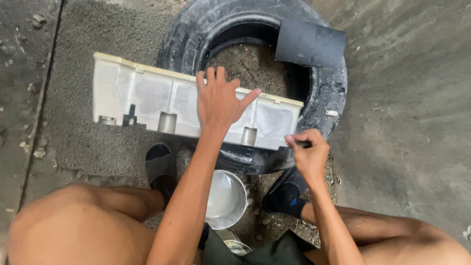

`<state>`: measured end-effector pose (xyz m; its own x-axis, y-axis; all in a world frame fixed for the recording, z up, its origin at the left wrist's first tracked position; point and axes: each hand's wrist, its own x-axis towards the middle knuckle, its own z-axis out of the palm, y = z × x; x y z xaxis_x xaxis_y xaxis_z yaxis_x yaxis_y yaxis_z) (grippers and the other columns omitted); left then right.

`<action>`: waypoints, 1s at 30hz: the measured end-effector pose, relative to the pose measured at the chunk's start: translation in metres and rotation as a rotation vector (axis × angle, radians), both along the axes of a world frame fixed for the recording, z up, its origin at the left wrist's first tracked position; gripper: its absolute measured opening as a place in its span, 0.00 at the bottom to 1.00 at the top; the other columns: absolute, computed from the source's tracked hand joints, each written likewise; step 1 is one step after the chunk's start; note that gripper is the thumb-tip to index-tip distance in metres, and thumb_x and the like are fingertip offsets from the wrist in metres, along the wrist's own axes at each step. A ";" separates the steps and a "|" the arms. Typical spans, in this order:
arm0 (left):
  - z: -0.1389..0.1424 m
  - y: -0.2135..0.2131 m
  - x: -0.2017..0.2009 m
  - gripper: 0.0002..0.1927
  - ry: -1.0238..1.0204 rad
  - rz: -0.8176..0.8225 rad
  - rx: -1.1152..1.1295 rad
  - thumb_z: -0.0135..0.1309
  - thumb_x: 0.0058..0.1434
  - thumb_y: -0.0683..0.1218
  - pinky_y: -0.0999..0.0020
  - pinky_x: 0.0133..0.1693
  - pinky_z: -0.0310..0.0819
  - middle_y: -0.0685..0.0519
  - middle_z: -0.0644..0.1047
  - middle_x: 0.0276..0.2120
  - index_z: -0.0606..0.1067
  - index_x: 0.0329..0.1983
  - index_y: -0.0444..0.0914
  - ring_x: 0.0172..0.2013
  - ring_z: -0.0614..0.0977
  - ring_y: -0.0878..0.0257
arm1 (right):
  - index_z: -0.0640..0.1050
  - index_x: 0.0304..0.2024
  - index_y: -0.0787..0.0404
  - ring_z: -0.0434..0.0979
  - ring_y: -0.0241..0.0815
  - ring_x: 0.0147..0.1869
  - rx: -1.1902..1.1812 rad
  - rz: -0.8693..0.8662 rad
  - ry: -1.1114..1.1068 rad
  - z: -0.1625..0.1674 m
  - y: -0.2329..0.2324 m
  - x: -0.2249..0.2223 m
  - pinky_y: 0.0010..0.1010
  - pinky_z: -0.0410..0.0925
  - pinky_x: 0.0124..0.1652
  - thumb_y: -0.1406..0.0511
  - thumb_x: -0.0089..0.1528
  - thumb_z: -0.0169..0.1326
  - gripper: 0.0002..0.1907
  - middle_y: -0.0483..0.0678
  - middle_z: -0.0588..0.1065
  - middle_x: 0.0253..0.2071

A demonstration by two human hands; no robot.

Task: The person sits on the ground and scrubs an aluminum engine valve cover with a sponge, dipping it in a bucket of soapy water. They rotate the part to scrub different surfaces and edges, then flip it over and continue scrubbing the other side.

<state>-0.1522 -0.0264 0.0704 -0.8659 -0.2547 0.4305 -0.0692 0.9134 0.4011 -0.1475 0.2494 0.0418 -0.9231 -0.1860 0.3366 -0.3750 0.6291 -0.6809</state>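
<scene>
Head cam, looking down at a person squatting on concrete. Long white plastic case [167, 100] w/ translucent ribbed panels and a cream rim lies on its side, right end resting on an old black tyre [324, 98], left end out over a coarse grey mat [83, 64]. Two short grey cylinder posts stick out of the case's near edge.

Left hand [219, 100] – flat on the case's face, fingers spread wide, thumb out to the right, palm pressing; not wrapped round anything. Right hand [308, 149] – just off the case's lower right corner, fingers curled in, thumb + forefinger pinching a thin dark tool [300, 144]; can't tell what kind, mostly hidden in the fist. Tip is close to the case corner, contact unclear.

Dirt and debris fill the tyre's centre. Dark flat sheet [310, 45] lies across the tyre's far right rim. Between the knees: a round metal bowl [224, 198] w/ whitish inside, on the ground just below the tyre. Both feet in dark sandals, one either side of the bowl – left one [161, 167] on the mat edge.
</scene>
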 end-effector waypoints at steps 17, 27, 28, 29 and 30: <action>-0.002 0.001 0.003 0.34 -0.017 0.007 -0.004 0.51 0.61 0.74 0.49 0.59 0.54 0.44 0.73 0.40 0.85 0.35 0.40 0.48 0.69 0.48 | 0.78 0.30 0.66 0.74 0.47 0.36 0.010 0.077 0.089 0.026 -0.057 0.021 0.33 0.67 0.38 0.75 0.54 0.68 0.10 0.50 0.72 0.32; -0.001 0.002 0.002 0.35 -0.019 0.021 -0.012 0.50 0.62 0.74 0.48 0.59 0.54 0.43 0.74 0.40 0.85 0.35 0.40 0.48 0.69 0.47 | 0.77 0.30 0.67 0.73 0.49 0.34 -0.005 0.075 0.078 0.027 -0.085 0.010 0.35 0.66 0.35 0.74 0.55 0.69 0.11 0.52 0.71 0.31; -0.001 0.002 0.002 0.35 -0.039 0.009 -0.011 0.50 0.63 0.74 0.48 0.60 0.53 0.44 0.74 0.40 0.85 0.35 0.39 0.49 0.69 0.48 | 0.76 0.30 0.67 0.73 0.49 0.34 0.004 0.070 0.074 0.027 -0.084 0.010 0.35 0.66 0.36 0.75 0.55 0.68 0.10 0.53 0.71 0.31; -0.001 0.002 0.002 0.35 -0.063 0.006 -0.011 0.50 0.63 0.74 0.48 0.61 0.53 0.45 0.74 0.40 0.85 0.34 0.39 0.49 0.70 0.49 | 0.76 0.29 0.68 0.73 0.49 0.35 0.012 0.073 0.067 0.027 -0.083 0.014 0.35 0.66 0.36 0.75 0.55 0.67 0.10 0.53 0.71 0.32; -0.001 0.002 0.002 0.35 -0.059 -0.006 -0.004 0.50 0.62 0.74 0.48 0.61 0.53 0.45 0.74 0.40 0.85 0.34 0.39 0.49 0.70 0.48 | 0.75 0.29 0.68 0.73 0.49 0.36 0.022 0.093 0.063 0.026 -0.082 0.015 0.35 0.66 0.36 0.76 0.56 0.66 0.10 0.53 0.71 0.32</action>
